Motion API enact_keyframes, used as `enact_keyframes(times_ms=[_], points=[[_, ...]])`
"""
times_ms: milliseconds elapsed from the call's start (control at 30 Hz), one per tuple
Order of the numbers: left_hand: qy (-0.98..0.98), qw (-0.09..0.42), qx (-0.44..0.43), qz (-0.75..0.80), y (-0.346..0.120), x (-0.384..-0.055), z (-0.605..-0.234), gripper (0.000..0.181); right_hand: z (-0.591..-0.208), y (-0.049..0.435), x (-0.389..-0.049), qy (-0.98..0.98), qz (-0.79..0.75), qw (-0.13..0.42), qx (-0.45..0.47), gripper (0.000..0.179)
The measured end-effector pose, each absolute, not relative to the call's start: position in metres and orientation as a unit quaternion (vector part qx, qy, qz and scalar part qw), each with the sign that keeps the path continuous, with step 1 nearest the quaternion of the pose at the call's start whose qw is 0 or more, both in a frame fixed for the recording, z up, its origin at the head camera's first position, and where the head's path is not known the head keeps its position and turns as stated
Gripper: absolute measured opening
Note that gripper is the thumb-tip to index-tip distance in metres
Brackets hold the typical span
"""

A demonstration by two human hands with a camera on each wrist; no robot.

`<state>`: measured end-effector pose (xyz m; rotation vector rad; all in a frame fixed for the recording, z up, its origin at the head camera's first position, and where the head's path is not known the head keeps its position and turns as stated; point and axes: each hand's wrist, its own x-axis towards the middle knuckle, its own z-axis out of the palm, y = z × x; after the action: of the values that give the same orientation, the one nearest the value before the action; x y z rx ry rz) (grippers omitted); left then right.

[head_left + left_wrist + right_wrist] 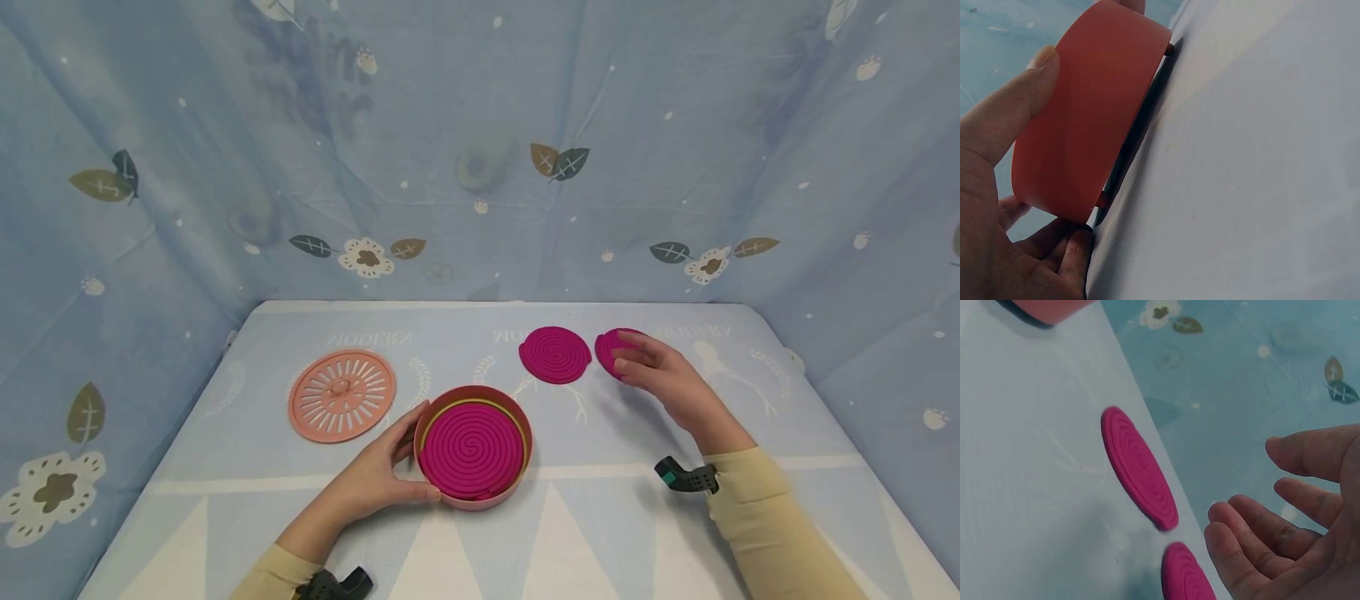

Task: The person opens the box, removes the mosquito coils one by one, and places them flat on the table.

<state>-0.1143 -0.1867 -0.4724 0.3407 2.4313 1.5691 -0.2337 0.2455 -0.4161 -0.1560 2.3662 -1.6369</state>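
My left hand (378,471) holds a round pink mosquito coil holder (480,504) from its left side, thumb in front and fingers behind. Inside lies a magenta spiral mosquito coil (472,450), with a thin yellow ring showing around it. In the left wrist view the holder's smooth wall (1088,106) stands on small feet, the thumb pressed against it. Over the far right coil (606,343) hovers my right hand (671,379), fingers apart and partly covering it from the head view. The right wrist view shows nothing in that hand (1291,544). Another coil (555,356) lies flat just left of it.
A slotted pink lid (360,421) with a centre knob lies flat to the left of the holder. The table (600,533) has a pale patterned cover. Blue printed cloth (480,108) hangs behind it and on both sides.
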Motion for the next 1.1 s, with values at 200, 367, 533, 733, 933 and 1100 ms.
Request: enact_keyframes(times_ms=[200,367,533,733,933,1100], points=[[0.83,0.113,0.115,0.535,-0.186,-0.114,-0.472,0.123,-0.416,0.225,-0.231,0.808,-0.564,0.142,-0.093,0.064],[0.831,0.112,0.117,0.533,-0.187,-0.114,-0.473,0.123,-0.412,0.205,-0.227,0.795,-0.574,0.155,-0.119,0.062],[0.833,0.114,0.113,0.529,-0.187,-0.115,-0.473,0.123,-0.409,0.184,-0.223,0.793,-0.57,0.164,-0.136,0.058],[0.836,0.117,0.113,0.524,-0.187,-0.116,-0.473,0.124,-0.41,0.165,-0.222,0.782,-0.575,0.181,-0.158,0.059],[0.834,0.115,0.114,0.527,-0.188,-0.117,-0.473,0.123,-0.409,0.147,-0.221,0.774,-0.576,0.196,-0.173,0.057],[0.834,0.115,0.113,0.528,-0.188,-0.116,-0.474,0.123,-0.407,0.136,-0.219,0.765,-0.58,0.207,-0.189,0.052]])
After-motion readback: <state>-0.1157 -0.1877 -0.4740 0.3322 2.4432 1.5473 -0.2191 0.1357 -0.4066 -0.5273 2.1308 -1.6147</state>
